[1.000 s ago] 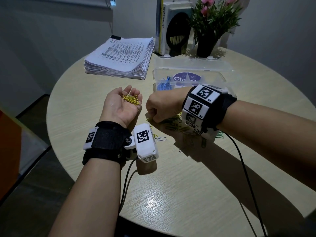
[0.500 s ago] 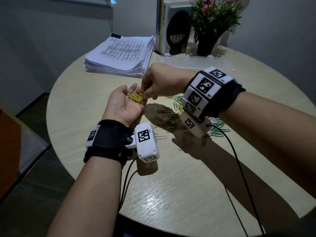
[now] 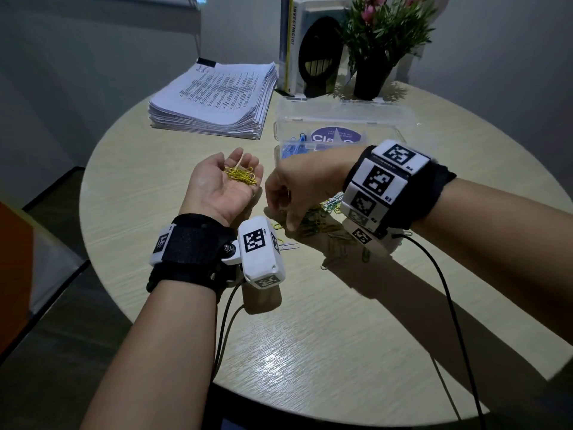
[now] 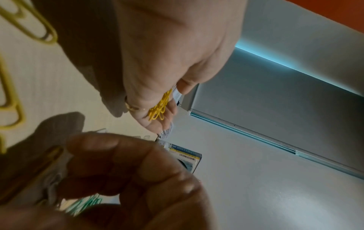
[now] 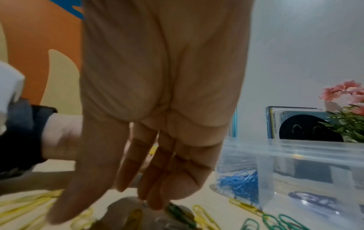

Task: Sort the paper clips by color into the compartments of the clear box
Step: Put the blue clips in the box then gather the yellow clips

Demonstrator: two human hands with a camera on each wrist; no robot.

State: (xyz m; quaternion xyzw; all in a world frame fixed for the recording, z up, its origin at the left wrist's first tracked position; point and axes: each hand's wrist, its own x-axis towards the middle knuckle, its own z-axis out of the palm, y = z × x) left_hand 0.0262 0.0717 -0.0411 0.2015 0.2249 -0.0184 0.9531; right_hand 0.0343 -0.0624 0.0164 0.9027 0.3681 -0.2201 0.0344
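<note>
My left hand (image 3: 240, 164) lies palm up above the table, its fingers loosely cupped, and carries a small heap of yellow paper clips (image 3: 241, 176); the heap also shows as yellow clips (image 4: 158, 111) in the left wrist view. To its right, my right hand (image 3: 290, 225) points down, its fingers (image 5: 155, 194) straight over the mixed pile of yellow and green clips (image 3: 313, 221). I see nothing pinched between them. The clear box (image 3: 341, 125) stands open behind the hands, with blue clips (image 3: 293, 147) in its left compartment.
A stack of printed papers (image 3: 214, 97) lies at the back left. Books (image 3: 297, 45) and a potted plant (image 3: 372, 76) stand behind the box. A silver clip (image 3: 290, 246) lies by the left wrist camera. Cables hang over the round table's near edge (image 3: 310, 408).
My right hand rose from the pile to the left palm half a second ago, then came back down onto the pile. The left hand has stayed palm up with its yellow clips.
</note>
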